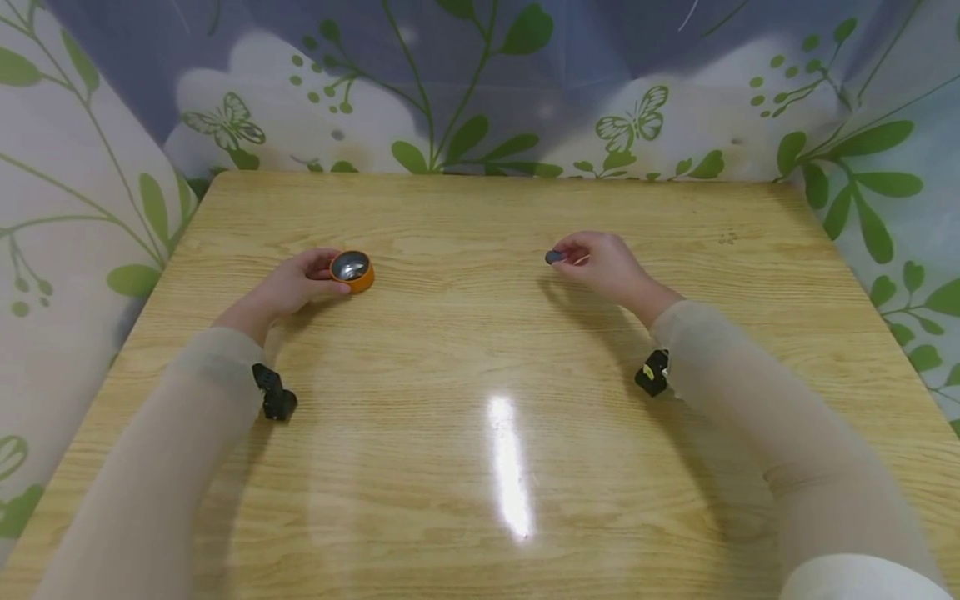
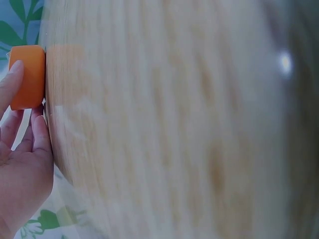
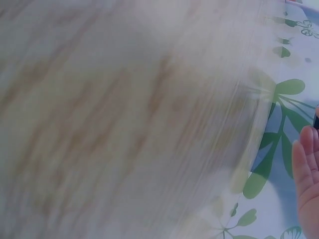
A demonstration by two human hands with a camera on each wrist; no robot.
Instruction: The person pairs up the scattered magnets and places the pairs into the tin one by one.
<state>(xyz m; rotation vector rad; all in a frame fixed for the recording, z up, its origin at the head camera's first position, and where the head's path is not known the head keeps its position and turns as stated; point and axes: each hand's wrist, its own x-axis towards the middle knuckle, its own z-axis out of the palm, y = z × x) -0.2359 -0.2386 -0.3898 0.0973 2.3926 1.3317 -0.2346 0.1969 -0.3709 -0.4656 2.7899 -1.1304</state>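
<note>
On the left of the table stands a short round orange object point(image 1: 352, 272) with a shiny dark domed top. My left hand point(image 1: 302, 279) holds it from its left side, thumb on the near side and fingers behind. In the left wrist view the orange wall point(image 2: 29, 74) shows between thumb and fingers. Over the right half of the table my right hand point(image 1: 602, 260) pinches a small dark, flat-looking piece point(image 1: 553, 257) between thumb and fingertips. In the right wrist view only part of that hand point(image 3: 309, 174) shows, with a sliver of the dark piece at the edge.
The wood-grain table point(image 1: 420, 358) carries a bright light reflection near its middle. A curtain with green leaves and butterflies point(image 1: 480, 100) hangs behind and at both sides. Small black devices sit on the left wrist point(image 1: 276, 395) and the right wrist point(image 1: 652, 373).
</note>
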